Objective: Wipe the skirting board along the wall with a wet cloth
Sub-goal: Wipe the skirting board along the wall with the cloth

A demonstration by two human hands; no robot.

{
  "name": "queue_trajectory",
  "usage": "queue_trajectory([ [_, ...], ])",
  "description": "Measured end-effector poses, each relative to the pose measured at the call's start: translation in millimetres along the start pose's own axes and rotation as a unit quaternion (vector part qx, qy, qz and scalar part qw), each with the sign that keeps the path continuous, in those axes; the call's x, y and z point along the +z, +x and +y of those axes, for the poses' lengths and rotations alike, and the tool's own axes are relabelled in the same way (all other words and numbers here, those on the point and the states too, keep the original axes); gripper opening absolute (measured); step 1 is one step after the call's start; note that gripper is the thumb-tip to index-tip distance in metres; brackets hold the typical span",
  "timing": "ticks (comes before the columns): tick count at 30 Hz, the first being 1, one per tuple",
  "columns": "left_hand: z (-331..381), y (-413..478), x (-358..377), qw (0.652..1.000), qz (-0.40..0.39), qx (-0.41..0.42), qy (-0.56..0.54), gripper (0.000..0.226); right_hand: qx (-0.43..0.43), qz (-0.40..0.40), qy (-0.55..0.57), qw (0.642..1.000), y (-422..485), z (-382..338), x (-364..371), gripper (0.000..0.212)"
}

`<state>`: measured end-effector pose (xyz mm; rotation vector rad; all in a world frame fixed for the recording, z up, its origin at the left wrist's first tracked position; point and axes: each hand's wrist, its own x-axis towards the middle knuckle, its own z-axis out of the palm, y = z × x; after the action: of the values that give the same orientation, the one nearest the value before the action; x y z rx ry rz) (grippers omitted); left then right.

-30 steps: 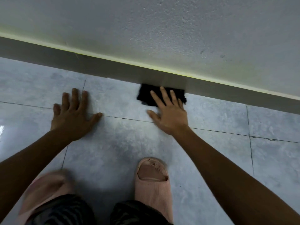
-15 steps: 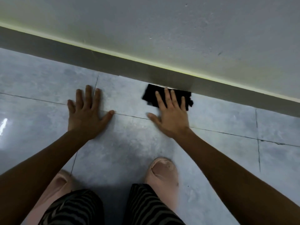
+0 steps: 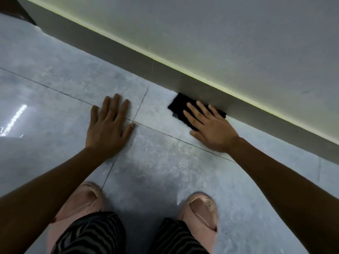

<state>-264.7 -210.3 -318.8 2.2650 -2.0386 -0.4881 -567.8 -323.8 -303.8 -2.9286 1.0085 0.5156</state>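
A black cloth [image 3: 178, 107] lies on the floor tiles with its far edge against the foot of the grey skirting board [image 3: 128, 57], which runs diagonally under the pale wall [image 3: 220, 43]. My right hand [image 3: 211, 127] presses flat on the cloth, fingers spread and pointing along the skirting; it covers the cloth's right half. My left hand [image 3: 108, 125] rests flat on the bare tile, fingers apart, a hand's width left of the cloth, and holds nothing.
Glossy grey floor tiles [image 3: 55, 85] with dark grout lines fill the view. My two feet in pink slippers [image 3: 201, 213] [image 3: 80, 202] stand close behind my hands. A dark object [image 3: 11, 6] stands at the far left end of the skirting.
My right hand has slid the cloth leftward along the skirting, closer to the grout line. The left hand has stayed planted. My feet have shifted apart and the view has tilted.
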Motion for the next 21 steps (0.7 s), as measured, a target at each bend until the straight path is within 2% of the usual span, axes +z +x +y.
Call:
queue_trajectory([
  [8,-6.3,-0.6,2.6,0.998,0.015,-0.067,-0.001,0.072,0.02,0.022,0.057,0.998,75.5,-51.6,-31.1,0.061],
  [14,-39.5,-6.8,-5.9,0.994,0.029,-0.099,-0.022,0.072,0.023,0.01,0.046,0.999,35.6,-17.6,-15.6,0.062],
  [17,-54.8,-12.6,-7.7,0.996,0.023,-0.091,-0.004,0.073,0.028,-0.006,0.051,0.998,34.9,-20.7,-16.8,0.067],
  [21,-62.1,-11.6,-9.5,0.997,0.009,-0.079,0.004,0.076,0.014,0.009,0.06,0.998,83.7,-53.7,-35.2,0.071],
])
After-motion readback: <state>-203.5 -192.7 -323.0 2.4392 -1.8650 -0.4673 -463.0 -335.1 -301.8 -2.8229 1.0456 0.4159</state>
